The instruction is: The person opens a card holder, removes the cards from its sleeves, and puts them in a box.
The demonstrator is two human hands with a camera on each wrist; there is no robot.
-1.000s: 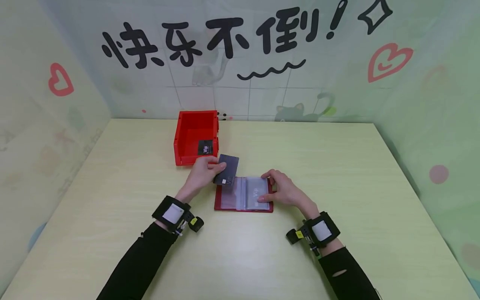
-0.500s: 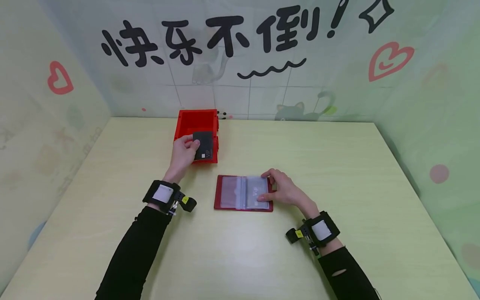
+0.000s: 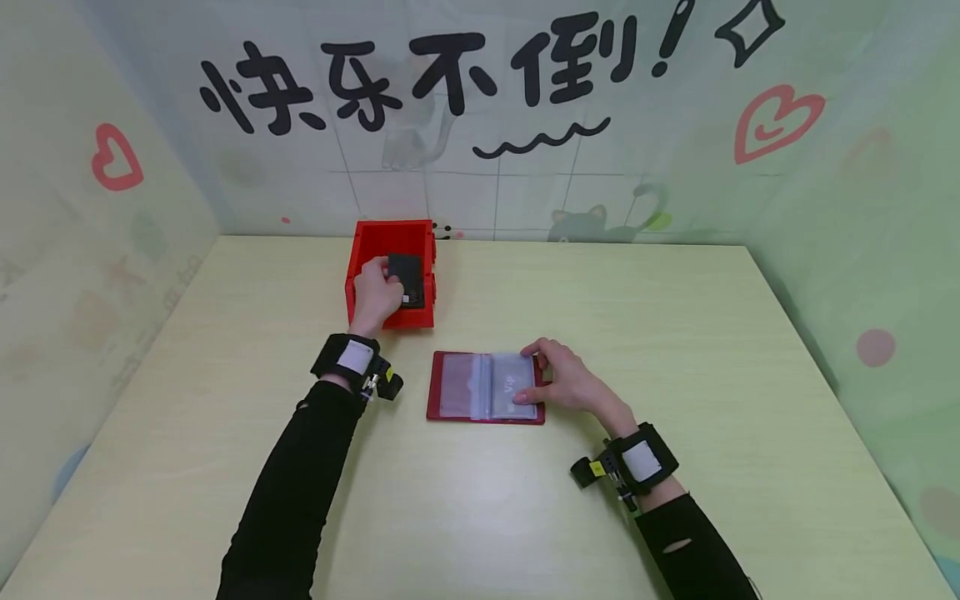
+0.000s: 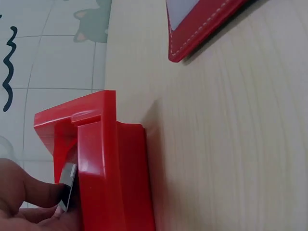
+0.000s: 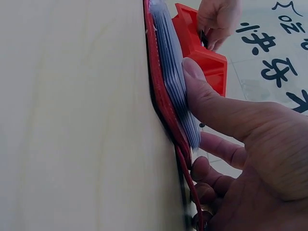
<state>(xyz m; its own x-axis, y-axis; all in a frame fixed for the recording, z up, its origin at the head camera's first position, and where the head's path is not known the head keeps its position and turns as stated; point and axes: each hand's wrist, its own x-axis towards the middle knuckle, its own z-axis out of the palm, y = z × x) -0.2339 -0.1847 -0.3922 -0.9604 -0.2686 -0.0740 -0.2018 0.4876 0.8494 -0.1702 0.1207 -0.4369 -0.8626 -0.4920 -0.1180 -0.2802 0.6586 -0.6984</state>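
Note:
My left hand [image 3: 377, 290] reaches into the red plastic bin [image 3: 360, 242] and pinches a dark VIP card [image 3: 407, 279] between thumb and fingers. In the left wrist view the card [image 4: 70, 185] appears edge-on just inside the bin's wall [image 4: 115, 178]. A red card holder [image 3: 435, 392] lies spread on the table, its clear plastic sleeves [image 3: 459, 387] facing up. My right hand [image 3: 566, 379] grips its right side, the thumb pressing on the sleeves. The right wrist view shows a thick stack of sleeves [image 5: 171, 62] under that thumb, with the other fingers at the cover's edge.
The pale wooden table [image 3: 487, 508] ends at a printed backdrop [image 3: 480, 200] behind the bin, with more printed sheets along both sides. The bin stands close to the back edge, left of and behind the card holder.
From above the card holder's left side, my left hand has carried the dark card left and back to the bin, then lowered it inside. My right hand has stayed on the holder.

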